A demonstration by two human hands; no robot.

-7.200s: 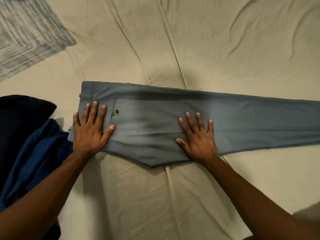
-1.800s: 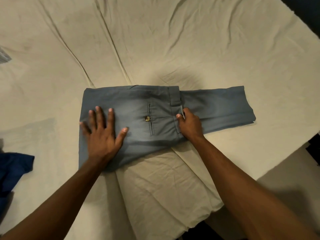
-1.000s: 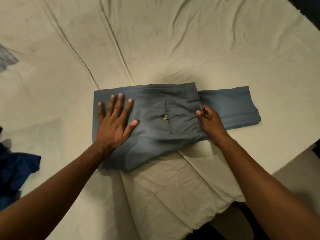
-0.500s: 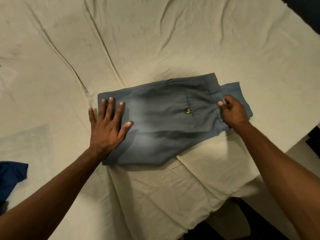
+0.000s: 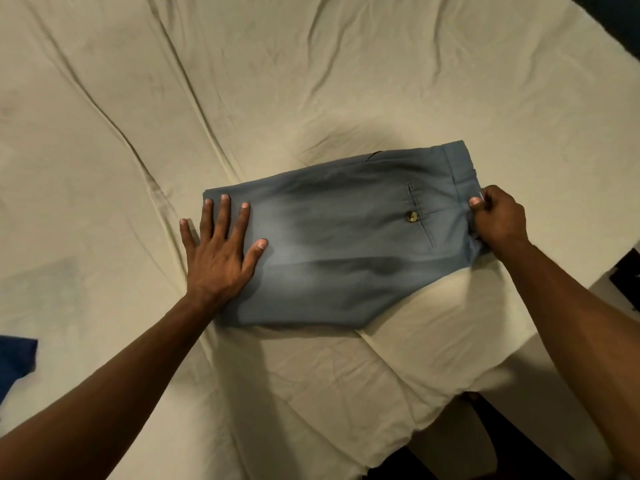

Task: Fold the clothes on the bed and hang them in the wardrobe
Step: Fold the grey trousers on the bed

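Grey-blue trousers (image 5: 346, 244) lie folded into a short rectangle on the cream bed sheet (image 5: 242, 98), back pocket with a brass button facing up. My left hand (image 5: 221, 251) presses flat with spread fingers on the folded left end. My right hand (image 5: 497, 220) grips the waistband at the right end, fingers curled round the cloth.
A dark blue garment (image 5: 14, 362) pokes in at the left edge. The bed's corner and edge run along the right and lower right, with dark floor (image 5: 485, 452) below. Wrinkled sheet surrounds the trousers.
My right hand has drawn the waistband end rightward over the lower layer, so the leg end no longer shows past it. The left hand stays pressed on the fold.
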